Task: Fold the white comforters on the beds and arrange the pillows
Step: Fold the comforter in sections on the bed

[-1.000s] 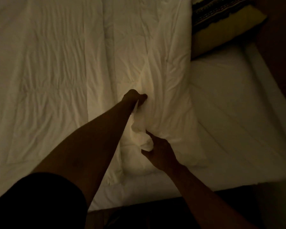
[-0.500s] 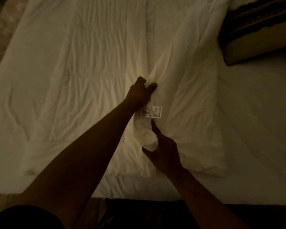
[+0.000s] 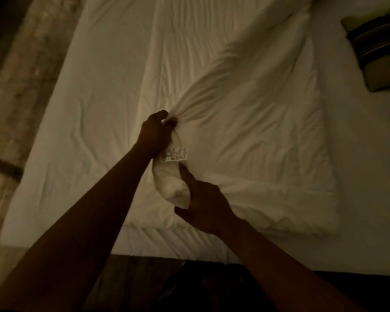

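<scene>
Left hand (image 3: 154,131) and right hand (image 3: 204,206) each clamp bunched comforter (image 3: 257,131) near its care label (image 3: 175,154); risk: uneven pull skews fold.

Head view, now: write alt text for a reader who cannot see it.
Both hands grip a bunched corner of a white comforter on a dimly lit bed: the left hand farther up, the right hand nearer the camera, a printed label between them. A dark striped pillow lies at upper right.
</scene>
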Demonstrator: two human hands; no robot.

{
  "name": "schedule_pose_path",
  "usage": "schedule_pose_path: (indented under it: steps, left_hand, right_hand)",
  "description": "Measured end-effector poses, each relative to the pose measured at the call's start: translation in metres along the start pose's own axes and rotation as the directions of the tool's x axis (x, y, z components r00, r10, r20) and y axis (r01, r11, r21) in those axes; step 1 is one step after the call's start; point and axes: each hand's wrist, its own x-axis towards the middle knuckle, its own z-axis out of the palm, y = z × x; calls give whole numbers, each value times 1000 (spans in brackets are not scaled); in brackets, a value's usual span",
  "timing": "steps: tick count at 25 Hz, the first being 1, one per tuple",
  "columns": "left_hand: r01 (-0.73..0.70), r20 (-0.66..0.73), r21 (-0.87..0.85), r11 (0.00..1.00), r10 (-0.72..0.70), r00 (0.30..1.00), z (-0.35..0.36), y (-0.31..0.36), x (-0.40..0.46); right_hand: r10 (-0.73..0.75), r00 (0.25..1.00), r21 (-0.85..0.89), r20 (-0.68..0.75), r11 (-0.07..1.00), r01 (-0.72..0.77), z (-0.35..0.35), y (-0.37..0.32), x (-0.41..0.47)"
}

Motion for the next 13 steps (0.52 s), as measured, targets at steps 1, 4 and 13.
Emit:
schedule_pose_path:
  steps: [1,4,13]
  left_hand:
    - [-1,-23,29,1000,2,1000,-23,-16,-2]
    - [16,-65,68,998,-12,998,-79,-56,-11]
    - [425,21,188,886,-436,900,-37,-214,11]
  right_hand:
    - [-10,998,11,56,1000,9,10,-19,9]
    - [-73,982,7,173,997,73,37,-68,32]
    - [122,829,-80,546,992,-94,133,-21,71]
